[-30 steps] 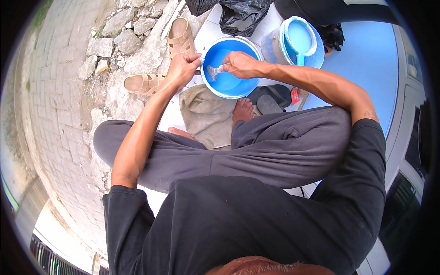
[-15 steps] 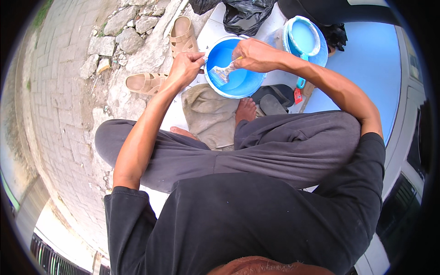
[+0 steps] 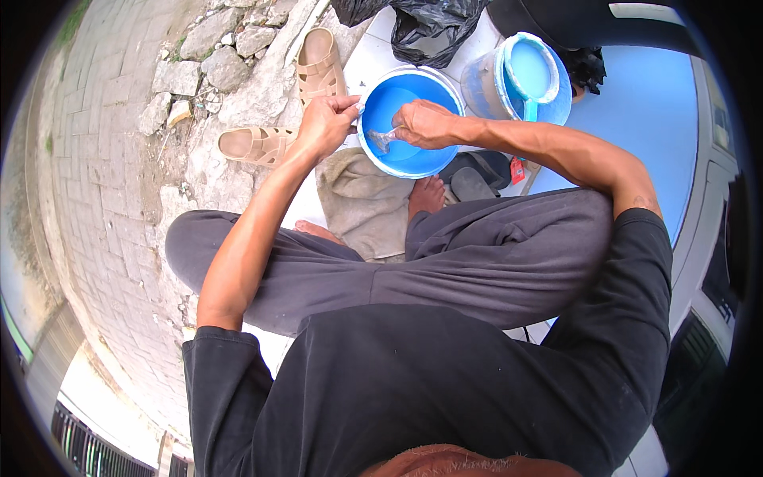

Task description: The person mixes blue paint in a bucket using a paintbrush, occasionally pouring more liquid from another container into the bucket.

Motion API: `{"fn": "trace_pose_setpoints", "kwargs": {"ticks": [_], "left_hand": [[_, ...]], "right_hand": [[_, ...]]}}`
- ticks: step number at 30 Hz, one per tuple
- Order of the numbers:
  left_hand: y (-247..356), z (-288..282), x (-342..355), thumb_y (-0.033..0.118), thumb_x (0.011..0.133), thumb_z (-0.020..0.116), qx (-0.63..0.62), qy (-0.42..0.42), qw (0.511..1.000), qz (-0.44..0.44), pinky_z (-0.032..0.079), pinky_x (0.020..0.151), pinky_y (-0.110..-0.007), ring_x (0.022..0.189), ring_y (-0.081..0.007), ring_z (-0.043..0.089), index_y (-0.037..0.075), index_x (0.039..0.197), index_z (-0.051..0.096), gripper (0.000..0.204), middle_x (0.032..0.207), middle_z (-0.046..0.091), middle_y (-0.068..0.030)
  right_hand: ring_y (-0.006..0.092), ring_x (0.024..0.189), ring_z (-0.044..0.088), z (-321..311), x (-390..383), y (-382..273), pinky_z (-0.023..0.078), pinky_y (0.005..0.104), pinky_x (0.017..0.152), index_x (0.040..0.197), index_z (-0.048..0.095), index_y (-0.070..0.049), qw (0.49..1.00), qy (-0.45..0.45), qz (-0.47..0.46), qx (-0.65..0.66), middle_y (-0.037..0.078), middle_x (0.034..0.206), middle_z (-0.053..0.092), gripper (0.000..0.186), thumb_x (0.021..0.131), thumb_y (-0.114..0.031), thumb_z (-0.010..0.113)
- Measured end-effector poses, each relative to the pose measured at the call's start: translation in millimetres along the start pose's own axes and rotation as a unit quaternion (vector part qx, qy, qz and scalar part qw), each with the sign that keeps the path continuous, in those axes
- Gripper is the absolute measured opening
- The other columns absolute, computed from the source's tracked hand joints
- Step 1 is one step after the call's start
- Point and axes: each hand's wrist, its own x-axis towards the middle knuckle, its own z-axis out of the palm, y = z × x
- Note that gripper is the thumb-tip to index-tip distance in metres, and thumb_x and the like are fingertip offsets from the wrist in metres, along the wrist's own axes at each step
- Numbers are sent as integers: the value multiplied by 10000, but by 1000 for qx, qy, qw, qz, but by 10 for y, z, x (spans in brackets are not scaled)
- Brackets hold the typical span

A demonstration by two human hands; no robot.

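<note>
My left hand (image 3: pixel 327 123) grips the left rim of a white-edged bucket (image 3: pixel 435 80) with blue liquid inside, its fingertips pinched at the edge. Inside that bucket, my right hand (image 3: pixel 423 123) is closed on a brush (image 3: pixel 381 141), whose pale, stained head is against the inner left side or in the liquid; I cannot tell which. Beside it to the right stands a second, stained bucket (image 3: pixel 482 91) with a turquoise-handled container of pale blue liquid (image 3: pixel 529 70) on top. A beige cloth (image 3: pixel 358 199) lies below the first bucket, between my bare feet.
Beige sandals (image 3: pixel 318 60) lie at the left beside broken stones (image 3: pixel 222 71) and paving (image 3: pixel 95 199). Black plastic bags (image 3: pixel 429 36) lie at the back. Dark footwear (image 3: pixel 473 179) is by my right foot. A light blue surface (image 3: pixel 644 143) is at the right.
My right hand rose within the bucket half a second ago and has now moved down and slightly left with the brush. My left hand stays at the rim.
</note>
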Motion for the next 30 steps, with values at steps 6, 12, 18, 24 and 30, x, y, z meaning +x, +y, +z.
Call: {"fn": "trace_pose_setpoints", "kwargs": {"ticks": [6,12,18,24,30], "left_hand": [[-13,-63,31,131,952,631,23,-8,999,21,576,709,-276,764,-136,682,-62,1195,671,313,931,736,-118],[82,-68,26,128,949,629,32,-23,999,19,572,717,-286,770,-144,687,-66,1206,663,323,929,737,-124],[36,-66,17,133,951,633,28,-7,999,16,572,719,-286,772,-144,683,-67,1196,668,318,927,736,-122],[9,6,37,148,980,612,48,-13,999,8,573,776,-299,839,-125,672,-26,1239,660,315,993,731,-83],[13,48,23,119,960,620,22,-1,1000,19,548,683,-274,728,-113,645,-47,1181,687,284,874,723,-87]], "right_hand": [[418,799,673,-203,47,5,523,484,704,907,709,18,990,61,-29,-123,247,803,675,235,824,-195,657],[389,791,682,-749,-38,-142,533,446,724,929,729,25,989,9,-68,-135,233,820,689,282,786,-212,676],[379,767,676,-885,-252,-318,523,440,716,933,735,23,992,-86,-69,-55,225,797,687,312,798,-254,685],[381,763,667,-484,-138,10,510,454,698,863,723,18,992,-66,-109,-24,227,782,676,269,783,-238,695],[409,788,665,-120,16,97,514,479,716,824,700,15,991,-42,-105,-76,226,767,676,217,785,-198,687]]}}
